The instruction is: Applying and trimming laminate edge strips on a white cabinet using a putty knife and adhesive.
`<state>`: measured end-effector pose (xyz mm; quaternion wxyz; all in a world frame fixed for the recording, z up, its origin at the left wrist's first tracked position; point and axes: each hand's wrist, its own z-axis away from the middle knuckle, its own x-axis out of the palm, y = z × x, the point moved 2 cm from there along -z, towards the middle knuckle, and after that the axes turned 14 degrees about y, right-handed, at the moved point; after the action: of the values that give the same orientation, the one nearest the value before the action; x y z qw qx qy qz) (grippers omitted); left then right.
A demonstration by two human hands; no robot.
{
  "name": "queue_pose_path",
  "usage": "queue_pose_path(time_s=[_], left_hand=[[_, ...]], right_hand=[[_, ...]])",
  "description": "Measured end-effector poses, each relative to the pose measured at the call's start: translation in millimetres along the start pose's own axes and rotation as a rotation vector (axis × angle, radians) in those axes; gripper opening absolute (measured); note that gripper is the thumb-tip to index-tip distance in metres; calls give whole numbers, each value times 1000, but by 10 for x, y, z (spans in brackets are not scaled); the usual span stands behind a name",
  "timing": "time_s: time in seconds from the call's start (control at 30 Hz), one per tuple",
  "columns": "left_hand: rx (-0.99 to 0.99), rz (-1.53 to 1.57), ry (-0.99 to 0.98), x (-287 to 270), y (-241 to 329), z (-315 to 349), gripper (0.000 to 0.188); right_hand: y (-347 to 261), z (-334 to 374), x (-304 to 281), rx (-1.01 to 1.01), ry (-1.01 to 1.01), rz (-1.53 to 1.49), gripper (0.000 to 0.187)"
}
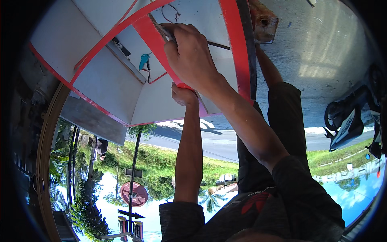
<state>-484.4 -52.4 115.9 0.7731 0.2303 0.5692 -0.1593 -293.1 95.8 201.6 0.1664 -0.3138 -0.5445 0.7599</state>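
A white-panelled box frame with red edging (pixel 100 42) fills the upper middle of the view, with a red strip (pixel 148 35) running down inside it. Over the upper part of this strip is my right hand (pixel 189 52), its fingers closed round a narrow greyish tool; most of that tool is hidden by the hand, so its kind is unclear. Lower down, my left hand (pixel 184 95) has its fingers curled round the lower end of the red strip. A teal and black hand tool (pixel 144 61) lies inside the box, left of both hands.
Beside the teal tool runs a red and dark wire (pixel 155 78). A metal bar (pixel 125 60) and a dark flat piece (pixel 121 46) lie farther left. A rusty brown block (pixel 265 22) is right of the box; a motorcycle (pixel 350 125) stands at the far right.
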Motion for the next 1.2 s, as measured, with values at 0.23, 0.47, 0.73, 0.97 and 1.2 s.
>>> queue_pose_path(time_s=[0.23,0.47,0.73,0.97,1.2], left_hand=[[8,-28,22,-75,104,2,55],[-367,-4,4,-65,564,147,56],[-125,10,43,-85,233,111,58],[-74,4,86,-105,-28,-76,59],[-202,201,38,-9,170,126,57]], right_hand=[[46,-167,258,2,-34,66,24],[43,-72,352,-140,38,87,26],[149,-158,195,46,33,60,30],[-119,-29,68,118,-173,-71,24],[287,-204,99,127,30,38,22]])
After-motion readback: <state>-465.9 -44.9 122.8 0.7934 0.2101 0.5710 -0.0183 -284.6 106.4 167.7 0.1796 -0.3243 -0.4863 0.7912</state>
